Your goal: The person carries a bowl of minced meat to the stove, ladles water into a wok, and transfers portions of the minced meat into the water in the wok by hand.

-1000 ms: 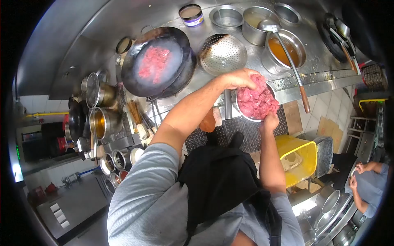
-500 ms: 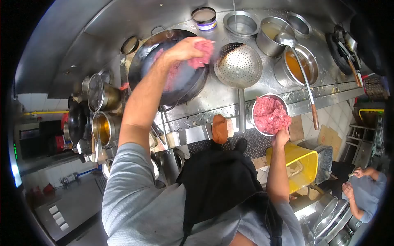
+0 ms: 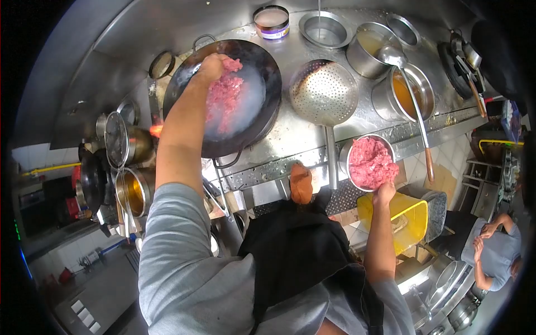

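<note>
My left hand (image 3: 212,67) is over the large black wok (image 3: 264,58), with a clump of raw minced meat (image 3: 231,65) at its fingers. Loose pink mince (image 3: 225,100) lies in the wok below it, amid pale steam or haze. My right hand (image 3: 384,192) grips the rim of a metal bowl (image 3: 346,162), which is heaped with more minced meat (image 3: 371,162). The fingers under the bowl are partly hidden.
Between wok and bowl rests a perforated strainer (image 3: 324,92). Behind are a can (image 3: 271,23), a metal bowl (image 3: 325,29) and pots; a ladle (image 3: 416,106) lies across one pot (image 3: 385,95). A flame (image 3: 156,130) shows left of the wok. A co-worker (image 3: 491,245) stands at far right.
My left hand has moved left over the wok, and the meat clump in it looks smaller. More mince lies in the wok. My right hand still holds the bowl.
</note>
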{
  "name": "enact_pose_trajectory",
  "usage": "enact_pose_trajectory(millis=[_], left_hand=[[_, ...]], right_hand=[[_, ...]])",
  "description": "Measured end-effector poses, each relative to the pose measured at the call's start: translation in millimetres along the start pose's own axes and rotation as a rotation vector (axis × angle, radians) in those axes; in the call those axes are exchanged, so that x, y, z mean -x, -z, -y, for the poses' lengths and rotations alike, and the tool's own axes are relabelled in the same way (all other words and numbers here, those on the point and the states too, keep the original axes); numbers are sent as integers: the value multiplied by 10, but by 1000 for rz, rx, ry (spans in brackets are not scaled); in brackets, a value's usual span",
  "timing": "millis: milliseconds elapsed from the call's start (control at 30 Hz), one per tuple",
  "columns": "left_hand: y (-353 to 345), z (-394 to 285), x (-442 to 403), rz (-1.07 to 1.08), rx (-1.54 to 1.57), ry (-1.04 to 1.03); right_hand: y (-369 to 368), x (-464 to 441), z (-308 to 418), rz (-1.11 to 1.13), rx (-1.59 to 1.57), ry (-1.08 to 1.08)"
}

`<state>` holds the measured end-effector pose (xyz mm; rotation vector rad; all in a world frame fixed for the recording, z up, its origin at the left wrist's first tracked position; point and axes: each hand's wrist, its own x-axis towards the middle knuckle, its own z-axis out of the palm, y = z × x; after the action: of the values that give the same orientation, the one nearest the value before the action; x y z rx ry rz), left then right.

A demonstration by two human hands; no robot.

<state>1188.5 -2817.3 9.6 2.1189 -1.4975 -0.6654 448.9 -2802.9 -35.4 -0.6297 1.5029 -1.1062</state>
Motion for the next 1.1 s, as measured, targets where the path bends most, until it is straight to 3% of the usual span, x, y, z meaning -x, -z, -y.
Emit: enact_pose_trajectory(millis=[33,100,233,300,433,533,567,633,667,733,800,867,900,967,1033,1100], left_hand=[[37,-135,72,1,1,-1],[178,-595,345,-223,-420,0],[209,-672,408,-251,-411,57],[199,-687,426,-98,-145,136],[61,-980,543,-76,-167,175],[-56,-892,460,-194,-403,92],[7,-1237,559,-162,-451,132],[-32,-1553,590,-356,-442,-75],[-98,-1855,645,-349,-437,-98],[-320,-2709,940,-358,-167,-347],[-805,-3304,1158,-188,-30,-522],[-1352,-3944,1422,160,85,-380],[-1732,-4112,1449,291,116,-459],[-2383,-4463,1472,366,125,-705],[-3041,-4818,1443,409,154,-878],[-3302,-5065,1464,476,84,-937]], right_hand=[[-17,10,4,8,-60,-7],[-26,18,1,15,-120,-15],[54,-55,-60,31,-67,-9],[73,-88,-92,54,-81,-5],[58,-79,-107,58,-122,5],[183,-172,-245,42,-84,50],[196,-175,-237,19,-63,90],[97,-78,-137,-22,52,98],[98,-49,-28,-46,146,63],[273,-342,-329,-10,322,89],[220,-255,-235,-29,396,243],[350,-536,-502,22,688,404],[303,-403,-318,-7,659,421],[227,-211,-128,-33,574,429],[286,-242,-97,-78,785,621],[209,-202,-66,-104,839,670]])
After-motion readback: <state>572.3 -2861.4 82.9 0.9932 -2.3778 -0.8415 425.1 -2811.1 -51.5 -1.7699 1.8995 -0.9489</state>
